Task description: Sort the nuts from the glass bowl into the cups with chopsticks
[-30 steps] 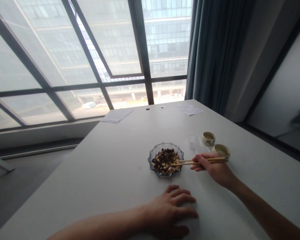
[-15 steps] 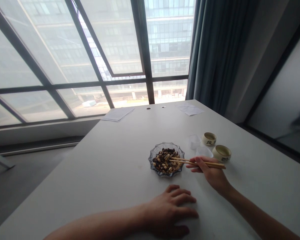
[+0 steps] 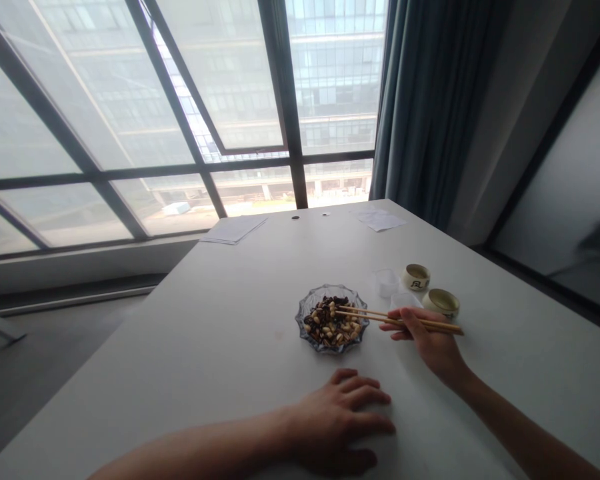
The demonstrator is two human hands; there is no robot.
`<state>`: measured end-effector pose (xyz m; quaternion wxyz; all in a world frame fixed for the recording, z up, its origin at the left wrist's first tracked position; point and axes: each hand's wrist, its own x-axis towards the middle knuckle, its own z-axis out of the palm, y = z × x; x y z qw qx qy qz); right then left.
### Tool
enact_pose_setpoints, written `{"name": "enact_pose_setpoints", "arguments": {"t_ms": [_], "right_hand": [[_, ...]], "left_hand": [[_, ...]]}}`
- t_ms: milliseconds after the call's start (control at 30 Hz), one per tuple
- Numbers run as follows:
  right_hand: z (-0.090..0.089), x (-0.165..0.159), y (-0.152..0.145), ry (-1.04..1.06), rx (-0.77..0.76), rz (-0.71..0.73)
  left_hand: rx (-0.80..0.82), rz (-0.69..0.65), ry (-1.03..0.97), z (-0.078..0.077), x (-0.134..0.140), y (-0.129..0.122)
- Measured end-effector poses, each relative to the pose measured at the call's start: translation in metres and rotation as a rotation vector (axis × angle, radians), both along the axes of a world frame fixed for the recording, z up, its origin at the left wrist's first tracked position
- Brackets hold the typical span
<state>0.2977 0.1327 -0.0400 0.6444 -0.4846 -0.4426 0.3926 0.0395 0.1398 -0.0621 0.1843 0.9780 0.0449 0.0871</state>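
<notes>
My right hand (image 3: pixel 427 340) is closed on a pair of wooden chopsticks (image 3: pixel 387 318). Their tips reach over the right side of a scalloped glass bowl (image 3: pixel 300 319), among the nuts and seeds. In the bowl lies a mix of peanuts (image 3: pixel 347 330) and dark seeds (image 3: pixel 325 313). Whether the tips grip a piece, I cannot tell. My left hand (image 3: pixel 347 420) rests palm down on the table in front of the bowl, fingers spread, holding nothing.
Two cream cups with dark characters, a rear cup (image 3: pixel 417 277) and a front cup (image 3: pixel 443 303), stand right of the bowl. Beside them are two clear plastic containers (image 3: pixel 386 283), one partly behind my right hand. Papers (image 3: pixel 235 230) lie at the white table's (image 3: pixel 205 320) far end.
My right hand has shifted slightly right with the chopsticks. Their tips have moved up a little within the bowl and stand slightly more apart. My left hand stays in place.
</notes>
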Motion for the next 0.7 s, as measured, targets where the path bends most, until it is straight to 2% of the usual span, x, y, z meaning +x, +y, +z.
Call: {"name": "enact_pose_setpoints", "arguments": {"t_ms": [267,400,533,700], "right_hand": [[-0.003,-0.017,0.004,0.065,-0.014,0.085],[0.004,-0.014,0.004,0.074,0.001,0.023],[0.023,0.008,0.000,0.042,0.039,-0.093],[0.038,0.066,-0.011,-0.019,0.066,-0.283]], "left_hand": [[-0.010,-0.008,-0.002,-0.001,0.000,0.001],[-0.007,-0.019,0.008,-0.001,0.000,0.002],[-0.009,-0.007,-0.002,-0.002,0.000,0.001],[-0.010,-0.012,-0.017,-0.001,-0.001,0.001]]}}
